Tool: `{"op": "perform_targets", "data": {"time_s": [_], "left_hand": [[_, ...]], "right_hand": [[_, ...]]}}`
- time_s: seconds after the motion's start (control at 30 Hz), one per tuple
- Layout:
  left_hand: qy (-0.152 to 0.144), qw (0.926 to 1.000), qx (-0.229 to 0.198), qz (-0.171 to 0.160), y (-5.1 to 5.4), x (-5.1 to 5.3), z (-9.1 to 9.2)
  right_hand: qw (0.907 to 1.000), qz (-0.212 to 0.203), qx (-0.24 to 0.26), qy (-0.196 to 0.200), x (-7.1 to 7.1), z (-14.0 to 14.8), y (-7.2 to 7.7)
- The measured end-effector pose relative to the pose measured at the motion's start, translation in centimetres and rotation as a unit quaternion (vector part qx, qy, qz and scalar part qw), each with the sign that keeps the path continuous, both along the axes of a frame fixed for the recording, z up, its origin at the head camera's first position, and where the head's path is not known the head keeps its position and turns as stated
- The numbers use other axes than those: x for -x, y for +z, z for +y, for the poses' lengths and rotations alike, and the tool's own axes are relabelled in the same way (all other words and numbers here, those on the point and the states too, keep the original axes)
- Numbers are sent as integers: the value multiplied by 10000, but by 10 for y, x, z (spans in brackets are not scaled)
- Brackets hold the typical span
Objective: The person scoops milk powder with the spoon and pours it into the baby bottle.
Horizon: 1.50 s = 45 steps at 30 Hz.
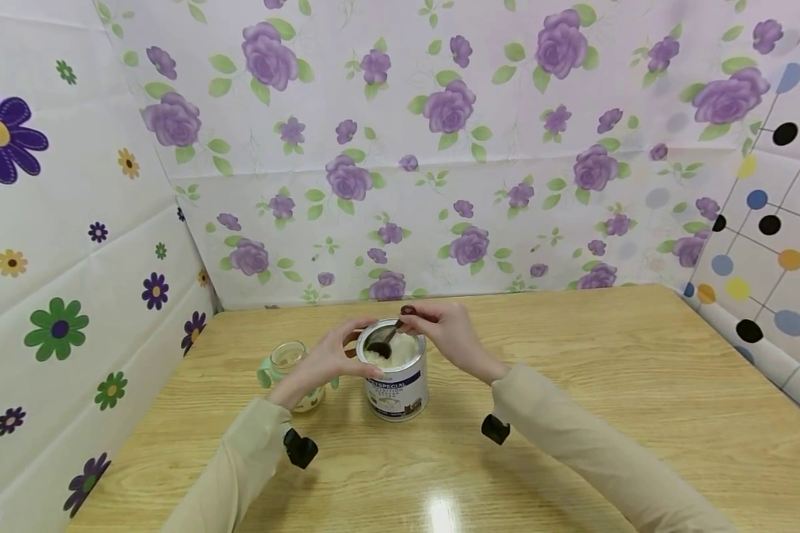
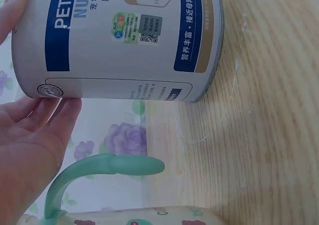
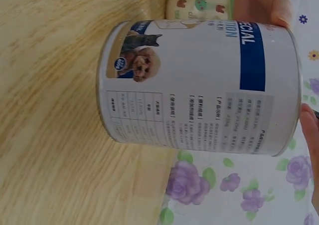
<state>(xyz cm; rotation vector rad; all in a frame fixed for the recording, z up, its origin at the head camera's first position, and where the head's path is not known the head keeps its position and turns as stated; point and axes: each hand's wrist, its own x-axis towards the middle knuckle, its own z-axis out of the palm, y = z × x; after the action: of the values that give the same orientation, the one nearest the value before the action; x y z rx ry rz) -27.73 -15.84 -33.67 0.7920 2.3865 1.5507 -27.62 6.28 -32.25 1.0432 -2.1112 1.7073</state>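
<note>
A white milk powder can (image 1: 395, 396) with a blue band stands upright and lidless on the table, pale powder (image 1: 405, 349) inside. My left hand (image 1: 336, 357) grips the can near its rim, thumb on the front and fingers round the far left side. My right hand (image 1: 448, 333) pinches the handle of a dark brown spoon (image 1: 381, 346), whose bowl is inside the can at the powder. In the left wrist view the left fingers (image 2: 60, 120) touch the can's side. In the right wrist view the can hides most of the left hand, and the spoon barely shows.
Just left of the can stands a clear baby bottle (image 1: 288, 355) with green handles, lidless and partly behind the left forearm. The wooden table (image 1: 573, 370) is bounded by a floral cloth wall (image 1: 400, 222) behind and patterned cloths at both sides.
</note>
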Motion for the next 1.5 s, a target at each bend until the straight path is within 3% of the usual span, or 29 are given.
{"op": "perform_targets", "data": {"time_s": [0.2, 0.33, 0.5, 0.7, 0.9, 1.17, 1.5], "left_hand": [[7, 9999, 108, -51, 2, -2, 1], [2, 9998, 186, -55, 3, -2, 2], [-8, 9998, 214, -62, 2, -1, 2], [-23, 9997, 253, -56, 4, 0, 3], [38, 9994, 347, 3, 5, 1, 3], [117, 9992, 366, 71, -19, 21, -3], [132, 9991, 338, 228, -22, 21, -7]], "right_hand": [[9930, -959, -334, 598, 4, 0, 6], [9868, -1354, -385, 796, 12, 1, 2], [9824, -1633, -390, 821, 24, 3, -9], [9766, -1914, -371, 908, 26, 5, -7], [9671, -2408, -261, 773, 29, 10, -4], [9585, -2807, -43, 504, 31, 12, -4], [9453, -3232, 433, -24, 32, 13, -7]]}}
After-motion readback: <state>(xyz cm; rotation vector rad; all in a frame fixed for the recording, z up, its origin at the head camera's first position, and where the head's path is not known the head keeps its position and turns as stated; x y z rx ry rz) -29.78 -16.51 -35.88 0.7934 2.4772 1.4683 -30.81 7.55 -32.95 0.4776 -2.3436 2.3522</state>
